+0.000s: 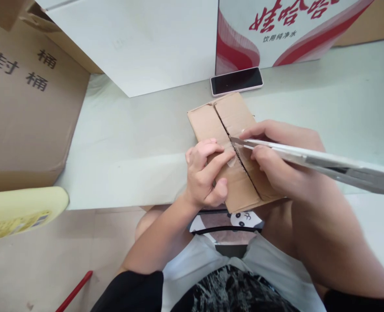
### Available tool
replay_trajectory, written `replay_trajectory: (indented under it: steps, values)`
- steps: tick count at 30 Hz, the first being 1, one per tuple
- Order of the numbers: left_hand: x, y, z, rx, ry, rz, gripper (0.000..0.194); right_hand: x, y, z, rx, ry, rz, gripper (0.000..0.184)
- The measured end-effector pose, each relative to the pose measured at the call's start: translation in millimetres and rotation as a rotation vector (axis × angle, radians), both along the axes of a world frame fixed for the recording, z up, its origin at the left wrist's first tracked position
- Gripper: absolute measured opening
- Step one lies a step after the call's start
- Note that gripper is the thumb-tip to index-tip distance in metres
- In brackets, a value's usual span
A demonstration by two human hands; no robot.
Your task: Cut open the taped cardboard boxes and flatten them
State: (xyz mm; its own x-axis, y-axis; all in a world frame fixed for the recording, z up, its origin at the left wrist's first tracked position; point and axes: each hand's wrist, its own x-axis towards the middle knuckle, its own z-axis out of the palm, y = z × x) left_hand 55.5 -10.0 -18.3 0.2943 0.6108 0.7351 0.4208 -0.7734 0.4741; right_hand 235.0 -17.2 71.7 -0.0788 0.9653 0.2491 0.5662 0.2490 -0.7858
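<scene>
A small brown cardboard box [244, 190] lies on the table with a dark slit running along the seam between its top flaps. My left hand [206, 173], fingers bent, holds the box over its left edge, with the index fingertip close to the seam. In my right hand [283, 151] is a white utility knife [309, 157], gripped between thumb and fingers. Its blade tip touches the seam near the middle of the box. Bits of clear tape show beside the slit. The far end of the knife runs out of view at the right.
A phone [237, 81] lies just behind the box, against a white and red carton [286, 43]. At the back stands a large white box [152, 43]. Big brown cartons [29, 108] fill the left. A yellow container [22, 210] juts in at the table's [129, 182] front left.
</scene>
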Motion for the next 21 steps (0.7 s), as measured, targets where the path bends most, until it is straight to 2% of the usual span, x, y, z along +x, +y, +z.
replay_trajectory:
  steps: [21]
  values:
    - [-0.7,0.4,1.4,-0.024,-0.006,-0.012,0.04,1.6,1.4,-0.9,0.04,-0.116,0.015,0.025]
